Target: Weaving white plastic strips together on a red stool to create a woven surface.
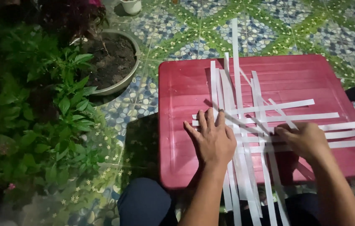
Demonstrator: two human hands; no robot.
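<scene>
Several long white strips [244,113] lie crossed over one another on a red plastic table [181,83], some running toward me and some across. My left hand [211,139] lies flat with fingers spread, pressing down on the left ends of the crosswise strips. My right hand [305,139] rests curled on the strips further right, fingertips pinching at a crosswise strip near the crossing. The lengthwise strips hang over the table's near edge between my knees.
A round planter with dark soil [112,60] stands left of the table, beside leafy green plants [39,117]. A small white pot [131,6] sits at the top. The floor is patterned green and blue tile [269,25]. My knee [144,203] is below.
</scene>
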